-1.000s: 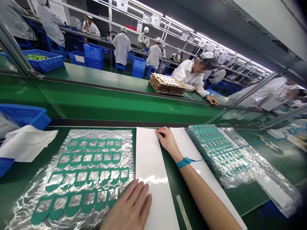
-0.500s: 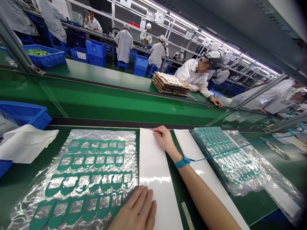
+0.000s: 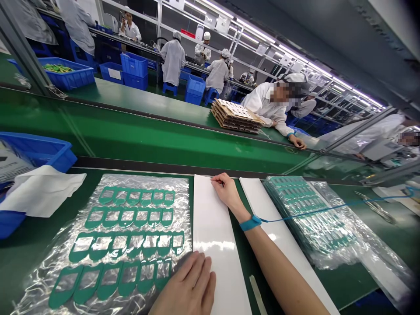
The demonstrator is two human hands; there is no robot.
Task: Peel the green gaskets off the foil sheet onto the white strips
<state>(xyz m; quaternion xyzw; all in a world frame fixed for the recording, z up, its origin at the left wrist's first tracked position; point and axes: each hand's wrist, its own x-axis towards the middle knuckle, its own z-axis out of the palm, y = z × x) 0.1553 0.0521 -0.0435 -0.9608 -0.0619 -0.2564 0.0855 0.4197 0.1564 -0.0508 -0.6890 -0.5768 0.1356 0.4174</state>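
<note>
A long white strip (image 3: 213, 218) lies lengthwise on the green table. My right hand (image 3: 225, 190), with a blue wrist strap, is at the strip's far end, its thumb and fingertips pinched together; whatever is between them is too small to make out. Flat across the strip's left edge, near the front, rests my left hand (image 3: 192, 284), fingers extended and side by side. Left of it a clear plastic sheet (image 3: 111, 212) bears rows of green frame-shaped pieces. A second white strip (image 3: 278, 236) lies to the right, beside a stack of bagged green sheets (image 3: 311, 214).
At the left is a blue bin (image 3: 62, 155) with a white cloth (image 3: 49, 192) over its edge. A thin pale strip (image 3: 257, 295) lies near the front. Beyond the green barrier (image 3: 147, 142), a person leans near stacked cardboard trays (image 3: 236, 116).
The whole view has shifted slightly, with things appearing a little further right. Both hands keep nearly the same places on the white strip.
</note>
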